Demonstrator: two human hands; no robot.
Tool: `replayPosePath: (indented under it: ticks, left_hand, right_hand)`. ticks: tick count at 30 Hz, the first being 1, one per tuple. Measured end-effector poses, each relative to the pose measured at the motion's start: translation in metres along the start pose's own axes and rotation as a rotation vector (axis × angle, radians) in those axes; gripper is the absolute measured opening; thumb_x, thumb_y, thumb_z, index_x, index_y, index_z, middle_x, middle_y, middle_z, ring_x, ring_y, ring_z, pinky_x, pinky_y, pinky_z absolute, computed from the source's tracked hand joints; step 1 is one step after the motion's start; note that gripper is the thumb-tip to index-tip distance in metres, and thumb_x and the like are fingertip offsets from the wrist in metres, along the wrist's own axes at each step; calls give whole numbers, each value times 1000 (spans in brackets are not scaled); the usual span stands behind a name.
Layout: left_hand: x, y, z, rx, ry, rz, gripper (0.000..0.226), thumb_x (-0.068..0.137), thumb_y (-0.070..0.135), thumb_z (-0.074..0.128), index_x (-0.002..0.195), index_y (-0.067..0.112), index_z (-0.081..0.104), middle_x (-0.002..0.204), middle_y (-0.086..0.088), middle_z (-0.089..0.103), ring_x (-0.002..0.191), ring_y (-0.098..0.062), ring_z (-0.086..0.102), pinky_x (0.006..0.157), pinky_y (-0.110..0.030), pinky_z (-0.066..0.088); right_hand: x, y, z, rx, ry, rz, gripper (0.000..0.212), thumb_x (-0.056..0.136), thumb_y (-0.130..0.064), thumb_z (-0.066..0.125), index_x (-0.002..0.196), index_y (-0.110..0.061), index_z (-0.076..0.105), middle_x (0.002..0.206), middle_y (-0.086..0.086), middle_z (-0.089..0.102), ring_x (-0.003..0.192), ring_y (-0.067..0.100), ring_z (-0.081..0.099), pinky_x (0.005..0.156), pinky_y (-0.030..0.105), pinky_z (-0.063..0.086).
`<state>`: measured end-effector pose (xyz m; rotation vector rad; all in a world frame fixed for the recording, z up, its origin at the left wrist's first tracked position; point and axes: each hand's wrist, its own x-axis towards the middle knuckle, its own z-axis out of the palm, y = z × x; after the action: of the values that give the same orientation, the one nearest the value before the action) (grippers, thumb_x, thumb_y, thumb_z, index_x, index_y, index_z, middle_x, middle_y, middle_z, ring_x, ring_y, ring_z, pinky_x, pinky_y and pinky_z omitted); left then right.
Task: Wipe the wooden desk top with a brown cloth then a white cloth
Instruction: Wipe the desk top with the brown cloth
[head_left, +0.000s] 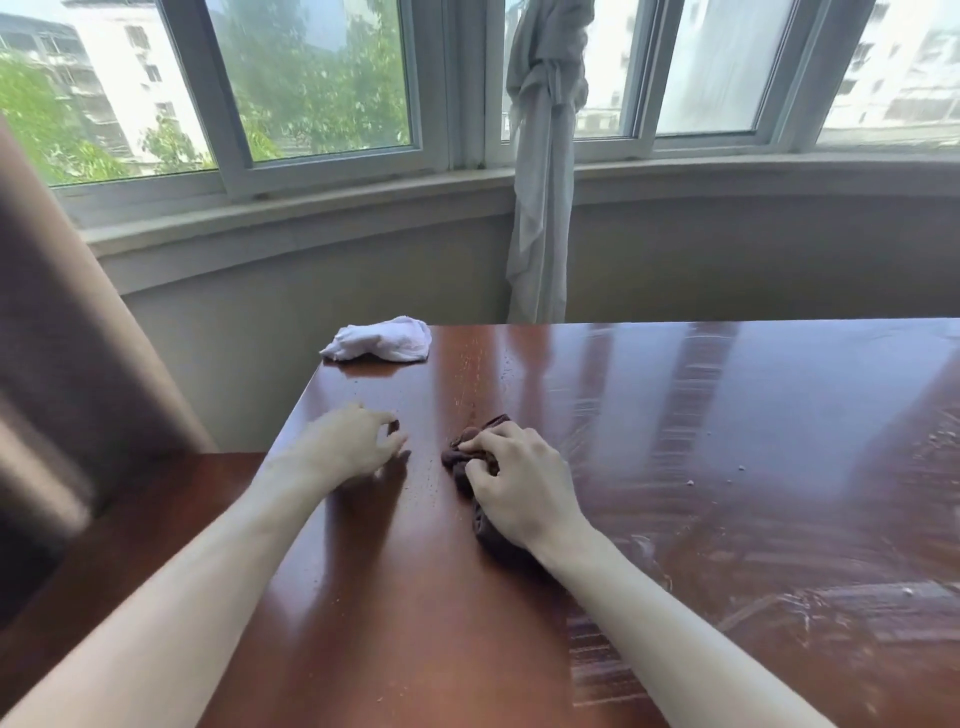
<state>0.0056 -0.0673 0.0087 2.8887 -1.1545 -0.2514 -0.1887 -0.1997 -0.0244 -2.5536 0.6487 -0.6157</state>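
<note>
My right hand (519, 480) grips a crumpled brown cloth (462, 457) and holds it down on the glossy wooden desk top (727, 441), near the desk's middle left. My left hand (353, 441) rests on the desk to the left of the cloth, fingers loosely bent, holding nothing. A white cloth (382, 340) lies bunched at the far left corner of the desk. The desk's right half shows pale streaks and a few crumbs.
A lower wooden surface (130, 519) adjoins the desk on the left. A brown curtain (67, 338) hangs at the far left. Behind the desk are a curved wall, a window sill and a knotted grey curtain (543, 156).
</note>
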Motion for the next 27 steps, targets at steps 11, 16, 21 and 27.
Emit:
replayPosePath:
  ticks: [11,16,21,27]
  left_hand:
    - [13,11,32,36,189,29,55,99,62,22,146,40,39,133,1,51,124,-26,48,97,-48,46]
    - [18,9,38,91,200,11,75,89,66,0,151,42,32,152,0,41,133,-27,43,100,-49,46]
    - [15,14,37,124,162,-5,90,77,66,-15,157,43,19,165,2,22,149,-31,25,109,-49,37]
    - [18,16,36,157,94,-19,59,103,58,10,159,41,10,167,1,13,151,-32,18,113,-56,32]
  right_hand:
    - [116,33,17,16,38,89,37,87,-37,44,106,-34,76,111,-2,69,108,26,62,92,43,52]
    - [207,55,31,-15,49,166,40,85,-35,42,103,-36,77,110,-1,68,107,28,63,91,42,53]
    - [272,72,38,-59,84,217,31,90,-31,49,103,-33,77,115,-1,72,109,30,63,85,35,49]
    - [271,75,40,-82,109,217,32,92,-30,49,107,-30,77,116,3,71,108,32,63,83,34,48]
